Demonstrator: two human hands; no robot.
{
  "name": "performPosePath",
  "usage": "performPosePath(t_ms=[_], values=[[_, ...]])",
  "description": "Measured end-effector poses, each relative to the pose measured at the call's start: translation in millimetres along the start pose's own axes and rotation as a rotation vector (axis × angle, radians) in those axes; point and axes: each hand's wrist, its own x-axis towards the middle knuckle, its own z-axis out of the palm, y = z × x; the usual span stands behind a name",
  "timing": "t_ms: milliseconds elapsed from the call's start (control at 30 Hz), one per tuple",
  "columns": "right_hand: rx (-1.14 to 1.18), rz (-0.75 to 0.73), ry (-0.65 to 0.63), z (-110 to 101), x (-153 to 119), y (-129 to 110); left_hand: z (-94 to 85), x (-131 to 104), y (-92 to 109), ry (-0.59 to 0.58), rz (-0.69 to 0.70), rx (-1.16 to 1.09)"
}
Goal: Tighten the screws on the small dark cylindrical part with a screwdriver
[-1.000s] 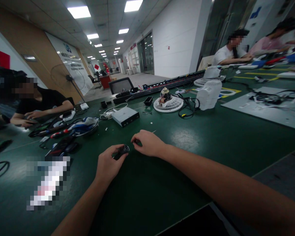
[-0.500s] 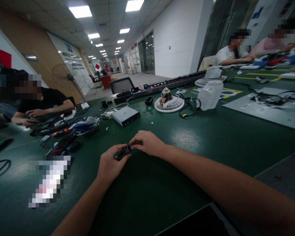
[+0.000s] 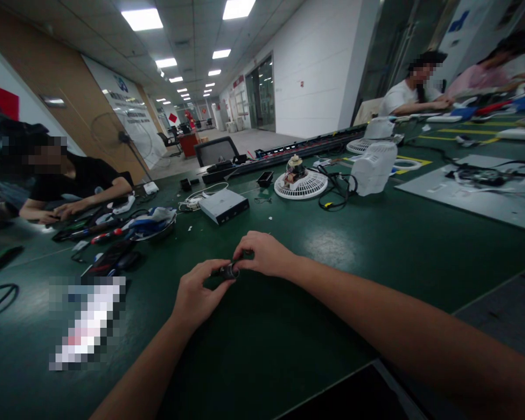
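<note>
My left hand (image 3: 198, 291) pinches a small dark cylindrical part (image 3: 230, 271) between thumb and fingers, above the green table (image 3: 262, 344). Its round end faces right. Close against that end, my right hand (image 3: 262, 254) has thumb and index finger pressed together. What the right fingertips hold, if anything, is too small to make out. Beyond the hands lies a grey box-shaped drive (image 3: 224, 205).
Behind are a white fan grille with a motor (image 3: 301, 182), a white plastic housing (image 3: 374, 169) and black cables. Tools and a blue-white bundle (image 3: 153, 223) lie at left. People sit at both sides. A dark panel (image 3: 345, 396) is at the near edge.
The cylindrical part has turned slightly in my left fingers, its round end now more toward me. My right fingertips have shifted a little to the right of it.
</note>
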Motion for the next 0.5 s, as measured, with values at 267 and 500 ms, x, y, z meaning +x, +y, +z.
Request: performPosePath(t_ms=[267, 500], values=[[-0.030, -0.053, -0.042, -2, -1, -7, -1.9, -1, -1, 0.020, 0.002, 0.027], [-0.067, -0.044, 0.015, -1, -2, -14, -2.3, 0, 2, 0.059, 0.013, 0.057]])
